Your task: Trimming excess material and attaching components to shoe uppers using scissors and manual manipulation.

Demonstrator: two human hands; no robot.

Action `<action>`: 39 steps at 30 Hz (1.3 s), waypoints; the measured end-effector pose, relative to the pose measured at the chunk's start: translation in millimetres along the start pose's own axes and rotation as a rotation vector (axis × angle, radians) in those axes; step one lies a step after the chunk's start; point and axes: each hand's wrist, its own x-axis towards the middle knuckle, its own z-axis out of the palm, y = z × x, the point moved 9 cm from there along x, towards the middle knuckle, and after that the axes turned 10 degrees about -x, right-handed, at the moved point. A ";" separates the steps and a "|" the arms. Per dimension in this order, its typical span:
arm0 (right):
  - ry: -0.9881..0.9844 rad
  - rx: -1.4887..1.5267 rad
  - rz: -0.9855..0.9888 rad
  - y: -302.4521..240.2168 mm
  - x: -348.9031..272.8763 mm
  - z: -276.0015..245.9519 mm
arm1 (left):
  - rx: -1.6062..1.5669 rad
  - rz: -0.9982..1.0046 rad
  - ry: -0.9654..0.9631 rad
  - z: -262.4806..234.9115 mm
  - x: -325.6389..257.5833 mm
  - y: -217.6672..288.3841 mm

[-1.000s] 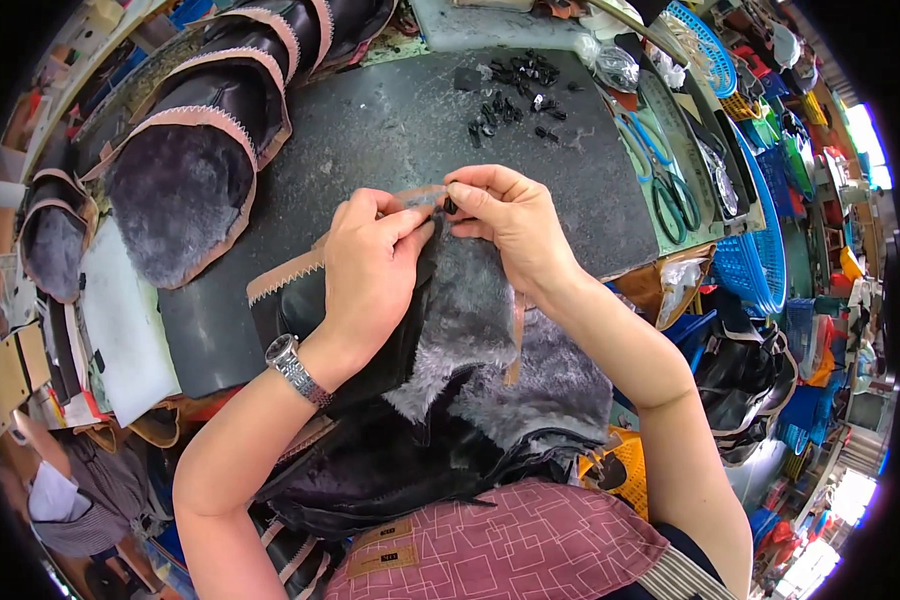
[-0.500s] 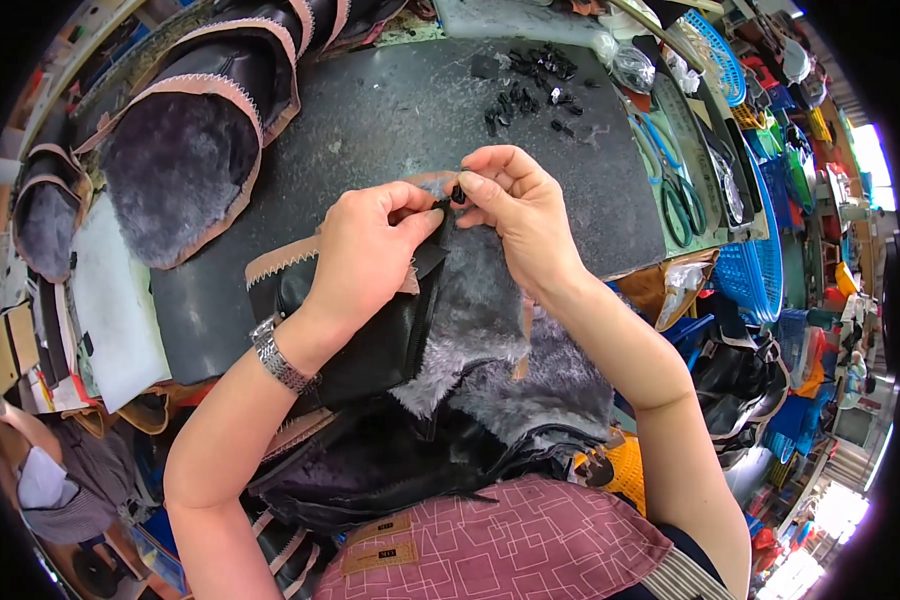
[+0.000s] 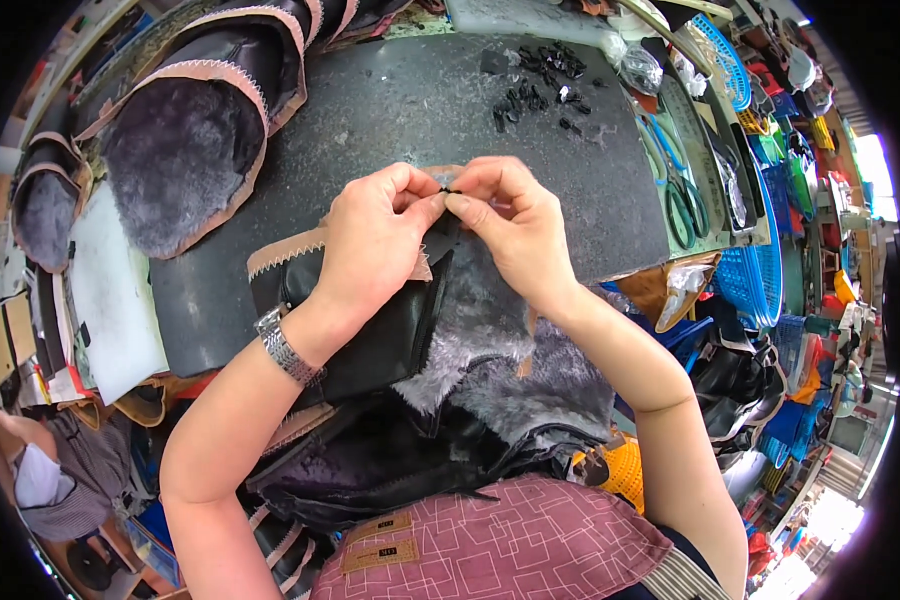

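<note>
My left hand (image 3: 370,240), with a metal watch at the wrist, pinches the upper end of a black zipper tape (image 3: 436,290). Thumb and forefinger of my right hand (image 3: 518,225) close on a small black zipper slider (image 3: 448,190) at that end; the fingers mostly cover it, and whether it sits on the tape cannot be made out. The tape edges a boot upper of black leather (image 3: 355,345) with grey fur lining (image 3: 480,300). Part of the upper lies on the dark work board (image 3: 410,100), and the rest hangs over its near edge onto my lap.
More small black sliders (image 3: 550,65) lie scattered at the board's far right. Scissors (image 3: 682,205) rest at the right side. Fur-lined boot uppers (image 3: 185,165) with tan zigzag-stitched edges line the left. Blue baskets (image 3: 755,265) stand right; a person's arm (image 3: 28,432) shows far left.
My right fingers have closed in on my left fingertips, and the slider, plainer before, is now mostly covered. The view has shifted slightly.
</note>
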 end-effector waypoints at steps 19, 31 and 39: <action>-0.328 -0.960 -0.972 -61.6 -107.8 -13.8 | -0.017 -0.011 -0.146 17.7 1.7 4.3; -0.266 -1.111 -1.274 -59.6 -142.0 -2.8 | 0.002 0.029 -0.139 16.0 3.7 3.4; -0.299 -0.969 -0.901 -56.9 -112.0 -8.3 | 0.019 0.031 -0.143 16.6 5.3 2.4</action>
